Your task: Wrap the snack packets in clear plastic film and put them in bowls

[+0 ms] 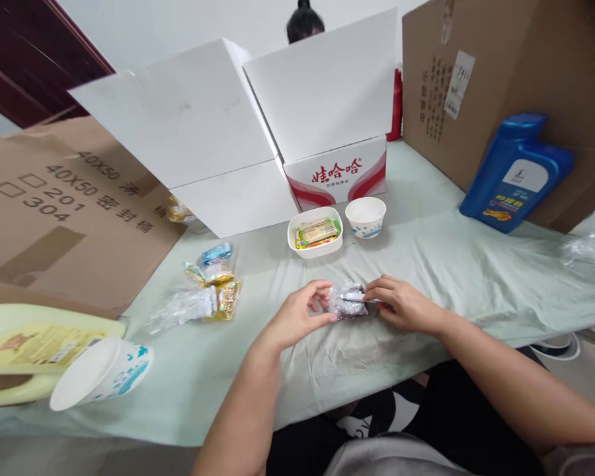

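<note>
A small dark packet in clear bubble wrap (pixel 336 303) lies on the cloth in front of me. My left hand (pixel 305 316) curves round its left end, thumb and fingers closed on the wrap. From the right, my right hand (pixel 401 303) pinches a slim silvery tool (pixel 353 298) that reaches across the packet's top. Its handle is hidden in my fingers, so I cannot tell its exact kind. Just beyond my hands stand a white tub (pixel 315 252) with snack packets (pixel 319 231) inside and a white paper bowl (pixel 366 228).
Several wrapped snacks (pixel 228 299) lie to the left. A paper bowl (pixel 123 373) is tipped beside a pale yellow jug (pixel 44 337). White cartons (pixel 334 172) stand at the back, with a person's head (pixel 305 25) behind them. A blue bottle (pixel 518 175) stands right, before a brown box (pixel 525 66).
</note>
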### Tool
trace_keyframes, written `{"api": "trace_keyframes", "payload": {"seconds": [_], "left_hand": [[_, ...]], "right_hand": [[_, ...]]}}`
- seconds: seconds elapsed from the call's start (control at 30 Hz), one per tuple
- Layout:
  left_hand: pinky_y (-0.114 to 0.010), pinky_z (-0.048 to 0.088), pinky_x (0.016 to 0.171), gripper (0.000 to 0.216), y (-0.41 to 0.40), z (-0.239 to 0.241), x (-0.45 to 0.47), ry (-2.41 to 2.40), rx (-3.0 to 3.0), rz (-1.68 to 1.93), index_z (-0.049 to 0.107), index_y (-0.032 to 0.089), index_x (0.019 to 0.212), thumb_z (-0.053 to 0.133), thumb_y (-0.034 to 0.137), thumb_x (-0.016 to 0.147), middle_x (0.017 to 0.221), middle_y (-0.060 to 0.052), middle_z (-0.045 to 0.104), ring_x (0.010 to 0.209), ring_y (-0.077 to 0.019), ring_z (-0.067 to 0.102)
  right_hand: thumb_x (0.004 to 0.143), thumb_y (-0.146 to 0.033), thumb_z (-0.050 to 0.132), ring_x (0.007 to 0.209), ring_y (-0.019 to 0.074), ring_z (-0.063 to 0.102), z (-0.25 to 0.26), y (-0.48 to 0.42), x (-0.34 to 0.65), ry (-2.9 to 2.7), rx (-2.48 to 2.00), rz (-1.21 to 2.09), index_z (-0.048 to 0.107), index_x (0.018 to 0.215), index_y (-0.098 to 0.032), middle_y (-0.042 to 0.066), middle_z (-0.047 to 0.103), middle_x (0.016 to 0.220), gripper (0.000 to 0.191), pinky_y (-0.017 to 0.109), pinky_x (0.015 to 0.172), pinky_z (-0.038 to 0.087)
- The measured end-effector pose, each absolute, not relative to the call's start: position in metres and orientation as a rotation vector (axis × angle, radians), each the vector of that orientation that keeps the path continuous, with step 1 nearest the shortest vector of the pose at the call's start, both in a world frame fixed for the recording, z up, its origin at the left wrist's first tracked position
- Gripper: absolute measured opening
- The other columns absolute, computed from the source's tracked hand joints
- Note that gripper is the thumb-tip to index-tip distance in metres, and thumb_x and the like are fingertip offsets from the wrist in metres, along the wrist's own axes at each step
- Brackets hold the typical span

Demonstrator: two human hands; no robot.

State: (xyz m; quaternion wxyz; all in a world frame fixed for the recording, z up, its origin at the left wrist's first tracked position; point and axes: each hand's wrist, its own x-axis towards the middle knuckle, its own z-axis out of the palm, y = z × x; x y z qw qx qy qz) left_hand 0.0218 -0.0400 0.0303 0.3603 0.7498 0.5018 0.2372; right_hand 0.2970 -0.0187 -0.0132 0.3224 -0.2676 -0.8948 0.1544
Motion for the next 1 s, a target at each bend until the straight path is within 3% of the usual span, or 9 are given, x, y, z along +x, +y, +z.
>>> {"api": "trace_keyframes", "payload": {"seconds": [0.1, 0.2, 0.33, 0.53, 0.7, 0.77, 0.87, 0.93, 1.0], "left_hand": [[-0.034, 0.051, 0.087, 0.066, -0.043, 0.024, 0.045, 1.180, 2.092, 0.617, 0.047, 0.026, 0.134, 0.073, 0.020, 0.074, 0.117, -0.007, 0.066, 0.103, -0.0210, 0.062], [-0.035, 0.052, 0.087, 0.055, -0.042, 0.019, 0.053, 1.204, 2.165, 0.553, 0.053, 0.025, 0.125, 0.071, 0.015, 0.075, 0.117, -0.007, 0.065, 0.107, -0.0228, 0.061], [-0.032, 0.055, 0.077, 0.048, -0.041, 0.013, 0.051, 1.271, 2.066, 0.645, 0.050, 0.022, 0.118, 0.067, 0.011, 0.074, 0.110, -0.005, 0.062, 0.091, -0.0176, 0.065], [-0.030, 0.057, 0.072, 0.066, -0.037, 0.005, 0.050, 1.239, 2.019, 0.751, 0.044, 0.024, 0.128, 0.069, 0.008, 0.068, 0.131, -0.011, 0.047, 0.089, -0.0150, 0.063], [-0.030, 0.056, 0.071, 0.072, -0.036, 0.005, 0.050, 1.280, 2.074, 0.632, 0.047, 0.023, 0.136, 0.074, 0.013, 0.070, 0.112, -0.006, 0.061, 0.074, -0.0129, 0.060], [-0.030, 0.056, 0.071, 0.062, -0.036, 0.005, 0.052, 1.288, 2.128, 0.633, 0.054, 0.022, 0.130, 0.073, 0.013, 0.072, 0.108, -0.005, 0.063, 0.073, -0.0129, 0.059], [-0.029, 0.055, 0.072, 0.031, -0.036, 0.003, 0.058, 1.273, 2.197, 0.718, 0.066, 0.020, 0.106, 0.067, 0.012, 0.077, 0.109, -0.006, 0.065, 0.078, -0.0141, 0.062], [-0.029, 0.054, 0.075, 0.016, -0.038, 0.002, 0.065, 1.220, 2.204, 0.797, 0.067, 0.019, 0.093, 0.063, 0.011, 0.079, 0.104, -0.006, 0.067, 0.083, -0.0155, 0.064], [-0.029, 0.053, 0.080, 0.010, -0.041, 0.001, 0.072, 1.149, 2.181, 0.855, 0.066, 0.019, 0.086, 0.061, 0.011, 0.080, 0.101, -0.006, 0.068, 0.090, -0.0169, 0.065]], "right_hand": [[0.070, 0.001, 0.047, 0.094, 0.0217, 0.061, -0.011, -0.016, 0.301, -2.372, -0.756, 0.398, 0.064, 0.105, -0.020, 0.008, 0.069, 0.100, 0.043, 0.036, 0.081, 0.053], [0.071, -0.001, 0.048, 0.087, 0.0229, 0.060, -0.007, -0.012, 0.312, -2.329, -0.898, 0.302, 0.064, 0.100, -0.019, 0.008, 0.069, 0.092, 0.038, 0.038, 0.077, 0.052], [0.075, -0.002, 0.048, 0.090, 0.0225, 0.059, -0.001, -0.014, 0.317, -2.234, -0.848, 0.291, 0.063, 0.102, -0.020, 0.008, 0.070, 0.098, 0.035, 0.038, 0.078, 0.051], [0.075, -0.001, 0.045, 0.088, 0.0212, 0.059, 0.002, -0.025, 0.294, -2.397, -0.651, 0.323, 0.065, 0.104, -0.019, 0.008, 0.070, 0.101, 0.039, 0.037, 0.080, 0.050], [0.074, -0.005, 0.049, 0.084, 0.0226, 0.060, -0.004, -0.004, 0.330, -2.418, -1.056, 0.201, 0.067, 0.091, -0.019, 0.007, 0.069, 0.085, 0.029, 0.036, 0.077, 0.049], [0.076, -0.007, 0.051, 0.083, 0.0249, 0.060, -0.010, 0.006, 0.347, -2.312, -1.358, 0.062, 0.067, 0.085, -0.019, 0.008, 0.068, 0.080, 0.021, 0.039, 0.077, 0.048], [0.086, -0.019, 0.055, 0.091, 0.0292, 0.060, -0.015, 0.009, 0.349, -2.104, -1.487, -0.050, 0.067, 0.088, -0.019, 0.012, 0.068, 0.091, 0.013, 0.046, 0.082, 0.048], [0.090, -0.034, 0.057, 0.102, 0.0300, 0.058, -0.015, 0.000, 0.332, -2.088, -1.267, 0.042, 0.066, 0.104, -0.019, 0.014, 0.066, 0.108, 0.022, 0.048, 0.089, 0.048], [0.088, -0.046, 0.062, 0.111, 0.0292, 0.056, -0.015, -0.012, 0.307, -2.171, -0.979, 0.215, 0.057, 0.122, -0.018, 0.015, 0.063, 0.121, 0.045, 0.048, 0.094, 0.048]]}}
